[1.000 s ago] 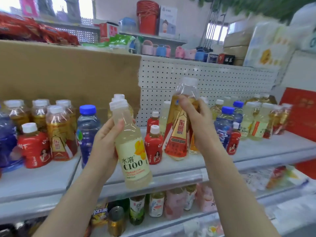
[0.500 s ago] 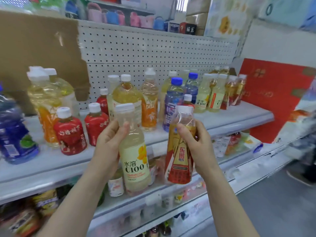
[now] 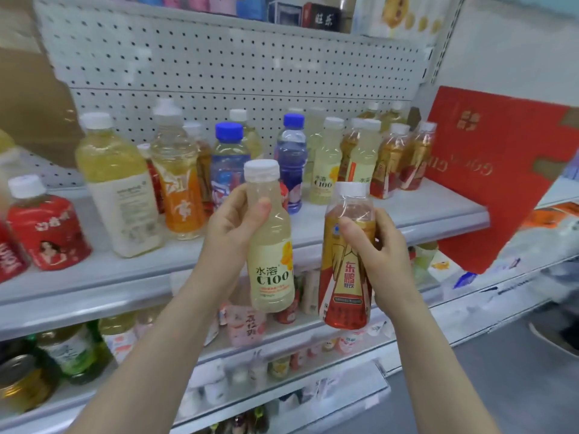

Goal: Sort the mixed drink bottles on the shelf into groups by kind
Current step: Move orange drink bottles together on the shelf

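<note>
My left hand (image 3: pixel 233 225) grips a pale yellow C100 bottle (image 3: pixel 272 261) by its upper body, held upright in front of the shelf edge. My right hand (image 3: pixel 374 245) grips a gold-and-red energy drink bottle (image 3: pixel 344 277) beside it, slightly lower. On the white shelf (image 3: pixel 407 211) behind stand mixed bottles: two blue-capped water bottles (image 3: pixel 291 158), more C100 bottles (image 3: pixel 326 164), gold-and-red bottles (image 3: pixel 391 161) at the right end, a large yellow bottle (image 3: pixel 119 183), an orange-labelled bottle (image 3: pixel 178 183) and red squat bottles (image 3: pixel 47 233) at the left.
A white pegboard (image 3: pixel 235 64) backs the shelf. A red carton (image 3: pixel 501 170) leans at the shelf's right end. Lower shelves (image 3: pixel 282 386) hold more drinks and cans. Brown cardboard (image 3: pixel 28 104) stands at the far left. Grey floor lies at the lower right.
The view has swung right along the shelf. Both hands with their bottles have travelled right and lowered in front of the shelf edge; the right-end bottle group is now nearer.
</note>
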